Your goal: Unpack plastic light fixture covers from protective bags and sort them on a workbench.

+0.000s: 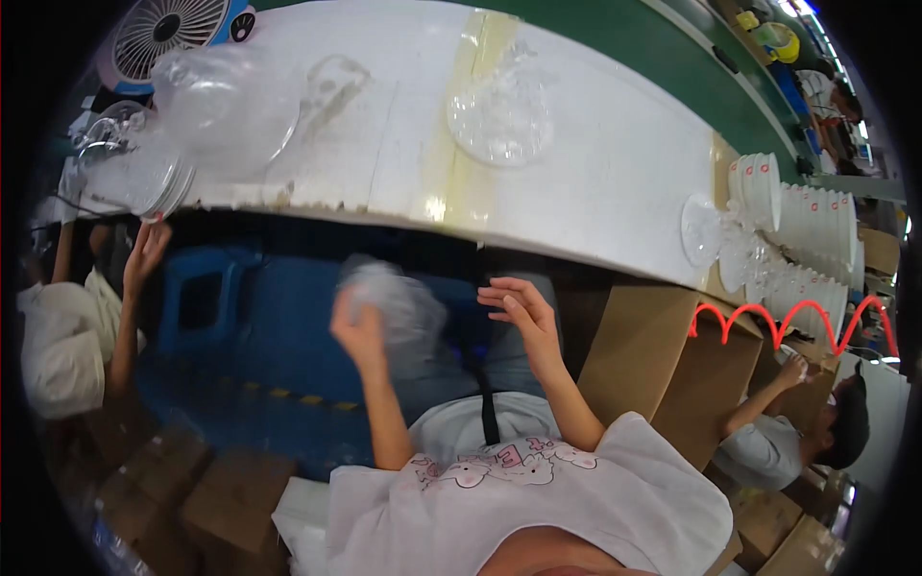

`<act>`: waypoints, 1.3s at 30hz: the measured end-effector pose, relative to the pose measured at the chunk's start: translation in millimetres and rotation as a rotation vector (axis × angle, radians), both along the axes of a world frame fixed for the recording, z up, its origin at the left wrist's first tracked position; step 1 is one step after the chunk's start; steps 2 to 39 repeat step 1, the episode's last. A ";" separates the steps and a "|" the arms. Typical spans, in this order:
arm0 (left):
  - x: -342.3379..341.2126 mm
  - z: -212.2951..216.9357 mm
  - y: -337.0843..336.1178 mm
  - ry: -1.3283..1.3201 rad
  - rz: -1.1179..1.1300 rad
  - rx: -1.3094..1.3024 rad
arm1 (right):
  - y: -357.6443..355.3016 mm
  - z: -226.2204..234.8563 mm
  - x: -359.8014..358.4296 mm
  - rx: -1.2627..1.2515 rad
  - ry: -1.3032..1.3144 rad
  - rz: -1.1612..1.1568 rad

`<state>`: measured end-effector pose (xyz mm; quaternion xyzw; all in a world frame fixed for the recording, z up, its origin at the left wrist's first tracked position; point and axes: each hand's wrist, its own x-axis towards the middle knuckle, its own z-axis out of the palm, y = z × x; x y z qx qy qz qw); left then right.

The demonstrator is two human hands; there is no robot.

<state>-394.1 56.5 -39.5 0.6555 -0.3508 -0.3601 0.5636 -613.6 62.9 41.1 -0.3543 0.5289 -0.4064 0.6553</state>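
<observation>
My left hand (pixel 359 329) is over my lap, its fingers closed on the edge of a translucent round plastic piece (pixel 413 305). Motion blurs this piece, so I cannot tell whether it is a lid or a bag. My right hand (pixel 524 315) is a little to the right, fingers apart, holding nothing and not touching the piece. On the white tabletop (pixel 394 144) ahead lies a clear round plastic piece (pixel 501 120). Farther left is a larger clear, rounded plastic heap (pixel 226 110), beside a stack of clear round pieces (pixel 163 178).
White tub stacks (pixel 816 226) with red marks and clear plastic pieces (pixel 720 240) stand at the right. An open cardboard box (pixel 663 370) is beside my right arm, near a red coiled cord (pixel 802 317). A fan (pixel 168 38) is far left. Co-workers sit on both sides.
</observation>
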 end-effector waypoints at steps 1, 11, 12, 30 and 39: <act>8.0 12.5 3.8 0.273 0.278 0.024 | 8.7 -4.1 -6.9 -0.027 -0.003 0.030; 8.0 12.5 3.8 0.273 0.278 0.024 | 8.7 -4.1 -6.9 -0.027 -0.003 0.030; 8.0 12.5 3.8 0.273 0.278 0.024 | 8.7 -4.1 -6.9 -0.027 -0.003 0.030; 8.0 12.5 3.8 0.273 0.278 0.024 | 8.7 -4.1 -6.9 -0.027 -0.003 0.030; 8.0 12.5 3.8 0.273 0.278 0.024 | 8.7 -4.1 -6.9 -0.027 -0.003 0.030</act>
